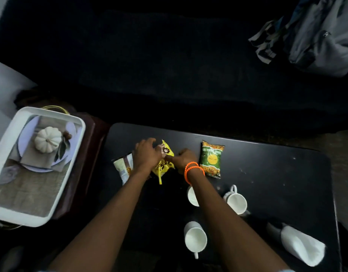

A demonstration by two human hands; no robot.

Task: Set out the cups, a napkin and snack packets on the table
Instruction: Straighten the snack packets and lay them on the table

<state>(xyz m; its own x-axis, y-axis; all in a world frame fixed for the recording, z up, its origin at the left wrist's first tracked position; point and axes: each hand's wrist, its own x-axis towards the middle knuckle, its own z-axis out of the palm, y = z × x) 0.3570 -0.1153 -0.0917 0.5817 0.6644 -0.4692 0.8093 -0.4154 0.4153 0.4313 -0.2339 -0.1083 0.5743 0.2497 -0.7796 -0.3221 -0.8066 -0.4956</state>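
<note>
Both my hands on the yellow snack packet (165,160) at the far side of the dark desk (267,173).

My left hand (147,154) and right hand (185,157) are curled, pinching the packet, between a pale packet (123,167) and a green packet (211,159). Three white cups (195,237) and a white napkin (302,246) sit nearer me.

One head-worn wide-angle view looks steeply down, close over the dark table (267,173) filling the lower frame.
</note>
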